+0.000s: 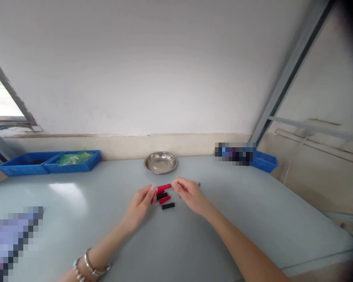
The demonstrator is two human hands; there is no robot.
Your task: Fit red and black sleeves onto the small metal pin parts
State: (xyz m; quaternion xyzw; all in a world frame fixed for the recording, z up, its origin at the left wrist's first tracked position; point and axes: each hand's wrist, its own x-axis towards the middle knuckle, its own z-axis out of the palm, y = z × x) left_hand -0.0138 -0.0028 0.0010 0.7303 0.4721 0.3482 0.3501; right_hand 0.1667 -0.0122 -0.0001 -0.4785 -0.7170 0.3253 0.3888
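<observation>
A slim red cylinder-shaped piece [164,187] is held nearly level above the table between my hands. At its left end, the thumb and fingers of my left hand [141,201] are pinched closed, with a bit of metal showing there. My right hand [191,194] is closed at the other end, fingertips pinched on the tip; what else they may hold is hidden. Just below lie several similar pieces: a black one [168,206], a red one [165,199] and another black one [162,196], some with small metal ends.
Behind the hands stands a round steel dish [161,163] near the wall. Blue trays [73,161] sit at the back left, one holding green packaging. Another blue tray [265,161] is at the back right, partly blurred. A small metallic item [199,184] lies beyond my right hand.
</observation>
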